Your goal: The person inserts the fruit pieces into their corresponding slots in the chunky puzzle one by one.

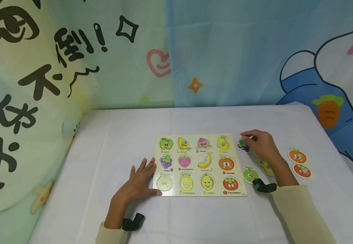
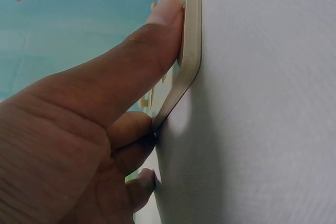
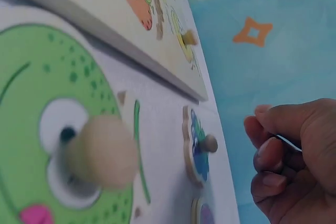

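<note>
A wooden fruit puzzle board [image 1: 200,169], printed with rows of smiling fruit, lies on the white table. My left hand [image 1: 139,181] rests at its near left corner, fingers spread along the left edge. The left thumb [image 2: 157,24] presses on the board's face in the left wrist view. My right hand [image 1: 263,144] is over the loose pieces right of the board, fingers loosely curled. Nearest it is a grape piece [image 3: 198,145] with a wooden knob; in the right wrist view a gap separates that knob from the fingers.
Beside the board lie a round green fruit piece [image 1: 251,175], a yellow-green piece [image 1: 266,167] partly under the right wrist, an orange piece [image 1: 297,156] and a persimmon piece [image 1: 302,171]. A printed curtain [image 1: 225,61] hangs behind the white tabletop [image 1: 118,135].
</note>
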The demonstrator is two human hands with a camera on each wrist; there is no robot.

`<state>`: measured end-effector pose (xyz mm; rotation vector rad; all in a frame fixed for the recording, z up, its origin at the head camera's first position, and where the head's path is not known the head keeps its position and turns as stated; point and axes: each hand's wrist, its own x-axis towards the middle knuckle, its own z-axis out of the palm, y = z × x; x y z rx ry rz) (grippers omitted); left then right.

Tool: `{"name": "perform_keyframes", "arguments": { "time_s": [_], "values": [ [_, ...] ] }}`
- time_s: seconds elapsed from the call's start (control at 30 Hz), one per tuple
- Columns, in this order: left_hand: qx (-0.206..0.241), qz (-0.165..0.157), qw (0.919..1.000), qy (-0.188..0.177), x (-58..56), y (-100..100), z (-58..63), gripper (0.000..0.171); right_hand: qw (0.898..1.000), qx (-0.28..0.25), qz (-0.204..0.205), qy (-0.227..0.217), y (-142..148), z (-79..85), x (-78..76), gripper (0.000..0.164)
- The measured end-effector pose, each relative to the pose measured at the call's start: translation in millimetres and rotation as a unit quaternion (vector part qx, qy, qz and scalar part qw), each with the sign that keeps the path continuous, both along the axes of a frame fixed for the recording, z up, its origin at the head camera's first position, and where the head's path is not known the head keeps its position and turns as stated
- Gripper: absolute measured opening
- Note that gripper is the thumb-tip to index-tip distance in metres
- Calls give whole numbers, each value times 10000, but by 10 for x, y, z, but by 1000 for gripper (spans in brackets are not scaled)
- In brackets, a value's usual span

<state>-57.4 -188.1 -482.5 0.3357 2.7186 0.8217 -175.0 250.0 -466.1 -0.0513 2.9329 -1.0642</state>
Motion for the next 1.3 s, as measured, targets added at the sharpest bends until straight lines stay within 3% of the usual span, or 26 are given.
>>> {"name": "perform_keyframes", "arguments": {
  "time_s": [0.3, 0.6, 0.83, 1.3],
  "values": [
    [27, -2, 10000, 75, -9, 31, -8, 103, 9993, -178, -317, -69, 137, -126, 83, 32],
    [6, 13, 9999, 110, 16, 13, -21, 102, 9998, 142, 9, -99, 106, -247, 65, 28],
    [51, 7, 9999, 98, 11, 7, -10, 103, 9995, 283, -20, -110, 39, -198, 57, 24],
    [7, 63, 10000, -19, 2, 18, 13, 102, 9933, -569, -498, 878, -210, -153, 113, 27]
  ]
}}
